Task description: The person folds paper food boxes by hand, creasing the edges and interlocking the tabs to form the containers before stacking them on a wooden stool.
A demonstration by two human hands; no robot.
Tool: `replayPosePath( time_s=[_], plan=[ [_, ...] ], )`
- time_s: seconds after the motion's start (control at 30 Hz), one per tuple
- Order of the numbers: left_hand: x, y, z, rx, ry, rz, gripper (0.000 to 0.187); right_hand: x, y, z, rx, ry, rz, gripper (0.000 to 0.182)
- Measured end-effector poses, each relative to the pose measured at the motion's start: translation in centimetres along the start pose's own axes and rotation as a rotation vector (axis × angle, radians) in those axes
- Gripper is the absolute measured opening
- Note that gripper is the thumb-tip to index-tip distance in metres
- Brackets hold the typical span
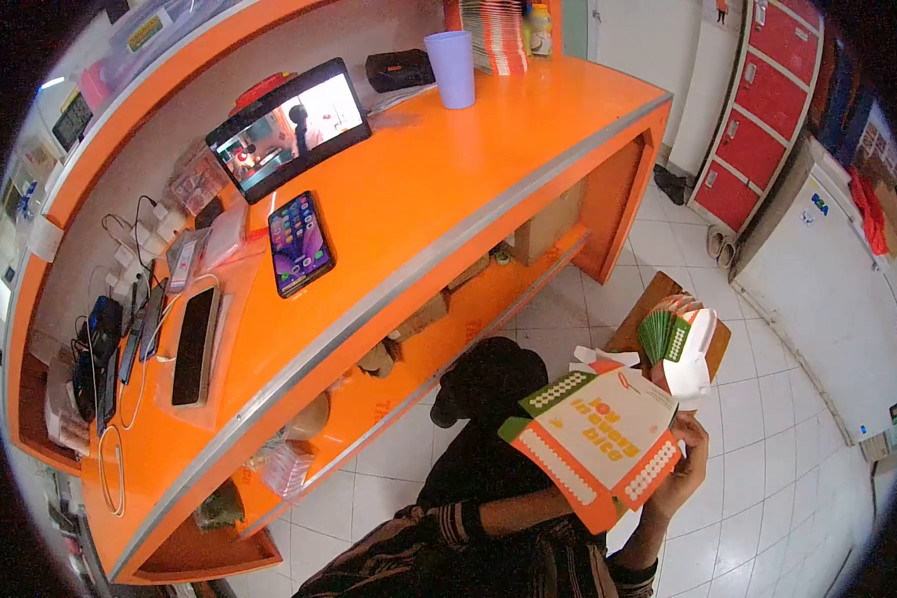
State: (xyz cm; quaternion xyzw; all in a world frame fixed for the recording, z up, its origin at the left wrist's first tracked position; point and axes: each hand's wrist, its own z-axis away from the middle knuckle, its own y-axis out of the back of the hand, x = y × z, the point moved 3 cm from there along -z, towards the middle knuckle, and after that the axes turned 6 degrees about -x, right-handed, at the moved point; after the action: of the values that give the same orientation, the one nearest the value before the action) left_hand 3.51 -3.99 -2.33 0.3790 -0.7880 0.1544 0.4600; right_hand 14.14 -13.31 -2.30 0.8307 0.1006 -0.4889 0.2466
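Observation:
A partly folded carton (603,424) in cream, orange and green, printed "Joy in every bite", is held up over my lap. My right hand (688,463) grips its right edge with bent fingers. My left forearm reaches in from the left beneath the carton, which hides that hand and its fingers. Just beyond the carton, a fanned stack of similar flat cartons (658,336) and a white-sided carton (690,364) rest on a brown wooden seat (656,299).
The orange counter (468,149) at left bears a tablet (291,128), a phone (301,244), another dark-screened phone (196,346), cables and a purple cup (451,70). Red lockers (749,110) and a white appliance (807,269) stand at right, with shoes (721,246) on the floor.

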Motion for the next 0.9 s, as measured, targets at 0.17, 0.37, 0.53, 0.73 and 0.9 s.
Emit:
replayPosePath(
  time_s=[0.17,0.37,0.53,0.73,0.9],
  plan=[
    [-3.0,1.5,-1.3,0.171,0.045,-0.227,0.038,4.6,1.5,1.2,0.153,-0.211,-0.189,0.024],
    [-3.2,2.5,-1.9,0.012,0.165,-0.179,0.039,11.2,4.4,0.9,0.252,-0.302,-0.293,0.024],
    [-1.6,2.0,-2.0,-0.154,-0.002,-0.194,0.043,3.8,0.5,-0.5,-0.135,-0.139,0.137,0.043],
    [-1.3,1.2,-1.4,-0.260,-0.129,-0.182,0.046,1.9,-1.2,-0.1,-0.005,-0.333,-0.494,0.041],
    [-1.2,1.4,-1.4,-0.208,-0.049,-0.125,0.046,2.5,-2.6,2.1,0.153,-0.103,-0.117,0.033]
  ],
)
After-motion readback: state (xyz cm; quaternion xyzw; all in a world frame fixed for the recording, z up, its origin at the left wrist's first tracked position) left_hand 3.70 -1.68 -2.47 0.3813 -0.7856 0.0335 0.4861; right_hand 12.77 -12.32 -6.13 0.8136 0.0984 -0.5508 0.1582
